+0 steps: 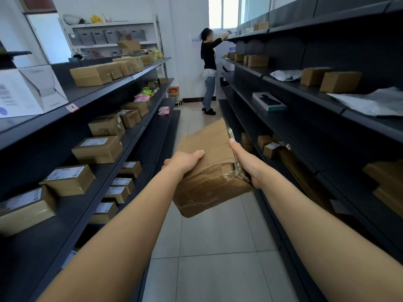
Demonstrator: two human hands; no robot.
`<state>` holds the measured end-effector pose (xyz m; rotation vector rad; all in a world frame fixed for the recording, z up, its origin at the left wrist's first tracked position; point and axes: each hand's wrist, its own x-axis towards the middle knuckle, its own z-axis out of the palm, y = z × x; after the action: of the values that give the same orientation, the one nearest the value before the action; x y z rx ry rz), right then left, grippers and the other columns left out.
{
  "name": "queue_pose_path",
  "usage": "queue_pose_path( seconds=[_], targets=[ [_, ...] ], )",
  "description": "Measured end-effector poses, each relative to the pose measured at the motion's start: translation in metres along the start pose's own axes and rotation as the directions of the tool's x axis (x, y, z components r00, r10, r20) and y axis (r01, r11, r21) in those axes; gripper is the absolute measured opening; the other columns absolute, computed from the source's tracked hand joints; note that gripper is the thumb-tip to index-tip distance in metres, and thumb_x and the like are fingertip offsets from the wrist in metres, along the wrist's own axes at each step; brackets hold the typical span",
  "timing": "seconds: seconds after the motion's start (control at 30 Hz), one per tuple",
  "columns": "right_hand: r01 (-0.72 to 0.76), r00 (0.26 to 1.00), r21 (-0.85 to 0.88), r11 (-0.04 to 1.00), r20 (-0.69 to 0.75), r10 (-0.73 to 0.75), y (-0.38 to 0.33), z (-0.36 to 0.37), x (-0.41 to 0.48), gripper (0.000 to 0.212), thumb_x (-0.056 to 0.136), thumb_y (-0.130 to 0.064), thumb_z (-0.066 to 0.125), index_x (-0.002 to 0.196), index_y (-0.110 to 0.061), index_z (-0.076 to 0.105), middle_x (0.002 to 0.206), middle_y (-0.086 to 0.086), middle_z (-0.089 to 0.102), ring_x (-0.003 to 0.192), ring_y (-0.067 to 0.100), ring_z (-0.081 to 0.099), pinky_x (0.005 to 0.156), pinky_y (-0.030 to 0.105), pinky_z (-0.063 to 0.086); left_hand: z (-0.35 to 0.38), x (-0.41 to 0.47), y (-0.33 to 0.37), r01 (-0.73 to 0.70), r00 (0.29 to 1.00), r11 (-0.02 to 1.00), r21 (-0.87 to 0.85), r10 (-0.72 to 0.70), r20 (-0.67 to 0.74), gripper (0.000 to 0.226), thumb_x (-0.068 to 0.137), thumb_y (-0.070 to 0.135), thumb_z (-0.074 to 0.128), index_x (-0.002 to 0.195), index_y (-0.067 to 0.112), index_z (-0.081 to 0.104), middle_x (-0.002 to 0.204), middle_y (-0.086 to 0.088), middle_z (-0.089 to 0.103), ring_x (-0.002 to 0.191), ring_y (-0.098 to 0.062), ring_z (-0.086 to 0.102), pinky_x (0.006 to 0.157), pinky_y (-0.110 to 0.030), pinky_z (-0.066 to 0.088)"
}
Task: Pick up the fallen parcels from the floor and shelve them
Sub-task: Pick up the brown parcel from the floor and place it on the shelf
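Dark shelving (305, 99) flanks the aisle at 3 and 9 o'clock. Centre: crumpled cardboard parcel (209, 168), tilted, carried above the floor. Left hand (185, 162) and right hand (246, 166) clamp opposite sides; ideally level it before sliding it onto bare shelf.

A second person (209, 68) in a black top stood at the far end of the aisle, reaching to a high right-hand shelf. Behind them a bright window (226, 12) lit the far wall. Far left, a white rack (113, 38) held grey baskets (106, 37). The pale tiled floor (218, 247) ran between the rows. A small orange-and-cream stand (174, 94) stood far off by the wall.
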<state>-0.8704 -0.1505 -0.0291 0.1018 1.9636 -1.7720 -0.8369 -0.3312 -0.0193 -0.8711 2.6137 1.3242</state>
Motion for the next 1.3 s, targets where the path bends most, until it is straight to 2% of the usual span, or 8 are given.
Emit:
queue_pose_path(
  seconds=[0.27,0.43,0.63,0.83,1.0,1.13,1.23,1.3],
  targets=[
    [0.021,0.998,-0.007,1.0,-0.06,-0.021,0.004,-0.002,0.005,0.065,0.087,-0.068,0.05,0.124,-0.015,0.06,0.094,0.012,0.075,0.077,0.028,0.074,0.059,0.032,0.056,0.003,0.001,-0.001,-0.026,0.997,1.0,0.008,0.025,0.076,0.09,0.078,0.079,0.043,0.138,0.012,0.047,0.137,-0.014,0.052,0.124,-0.037,0.048,0.106,-0.049,0.038],
    [0.095,0.995,0.031,0.995,-0.034,-0.094,-0.004,-0.006,0.009,0.071,0.079,-0.052,0.07,0.133,-0.009,0.052,0.109,0.017,0.073,0.086,0.031,0.075,0.073,0.041,0.062,0.005,-0.001,-0.004,0.044,0.983,0.957,-0.288,0.01,0.184,0.082,0.08,0.077,0.047,0.132,0.013,0.052,0.096,-0.008,0.062,0.085,-0.027,0.062,0.076,-0.037,0.046],
    [0.089,0.996,0.076,0.993,0.026,-0.091,0.003,-0.008,0.009,0.051,0.079,-0.043,0.073,0.115,-0.008,0.065,0.101,0.017,0.076,0.088,0.033,0.075,0.078,0.041,0.061,0.011,-0.006,0.011,0.087,0.945,0.931,-0.355,0.036,0.325,0.087,0.074,0.08,0.051,0.133,0.016,0.05,0.117,-0.014,0.065,0.099,-0.033,0.064,0.091,-0.044,0.05],
    [0.109,0.991,0.101,0.989,0.07,-0.117,0.005,0.001,0.013,0.058,0.083,-0.048,0.069,0.128,-0.012,0.058,0.112,0.017,0.073,0.099,0.033,0.072,0.09,0.048,0.057,0.022,-0.009,0.021,-0.003,0.941,0.903,-0.429,0.147,0.304,0.081,0.077,0.066,0.062,0.136,0.012,0.051,0.117,-0.014,0.069,0.102,-0.033,0.067,0.098,-0.047,0.051],
    [0.097,0.993,0.151,0.984,-0.084,-0.086,0.003,0.001,0.015,0.036,0.096,-0.045,0.05,0.111,-0.017,0.067,0.101,0.011,0.074,0.103,0.035,0.069,0.096,0.054,0.051,0.023,-0.005,0.017,-0.027,0.959,0.843,-0.537,0.173,0.224,0.077,0.083,0.052,0.066,0.142,0.011,0.04,0.123,-0.014,0.065,0.106,-0.033,0.066,0.097,-0.049,0.051],
    [0.121,0.987,0.235,0.964,-0.128,-0.092,0.0,0.005,0.015,0.022,0.095,-0.038,0.056,0.096,-0.022,0.073,0.097,0.01,0.076,0.101,0.033,0.07,0.095,0.054,0.052,0.023,-0.008,0.019,-0.051,0.968,0.852,-0.521,0.17,0.184,0.086,0.078,0.054,0.071,0.144,0.01,0.036,0.129,-0.012,0.061,0.111,-0.031,0.062,0.097,-0.049,0.051],
    [0.101,0.995,0.229,0.968,-0.026,-0.098,-0.005,0.003,0.014,0.035,0.088,-0.047,0.061,0.105,-0.019,0.073,0.099,0.01,0.077,0.094,0.029,0.072,0.09,0.046,0.057,0.021,-0.01,0.02,-0.053,0.962,0.831,-0.554,0.191,0.195,0.081,0.076,0.051,0.075,0.139,0.01,0.044,0.121,-0.012,0.066,0.102,-0.028,0.067,0.084,-0.042,0.057],
    [0.058,0.998,0.159,0.986,0.019,-0.062,-0.007,0.002,0.015,0.055,0.079,-0.065,0.061,0.111,-0.021,0.07,0.109,0.011,0.073,0.104,0.031,0.068,0.095,0.046,0.052,0.018,-0.011,0.021,-0.022,0.96,0.801,-0.598,0.184,0.211,0.079,0.075,0.049,0.077,0.136,0.009,0.047,0.116,-0.013,0.069,0.098,-0.029,0.07,0.084,-0.043,0.058]
  ],
)
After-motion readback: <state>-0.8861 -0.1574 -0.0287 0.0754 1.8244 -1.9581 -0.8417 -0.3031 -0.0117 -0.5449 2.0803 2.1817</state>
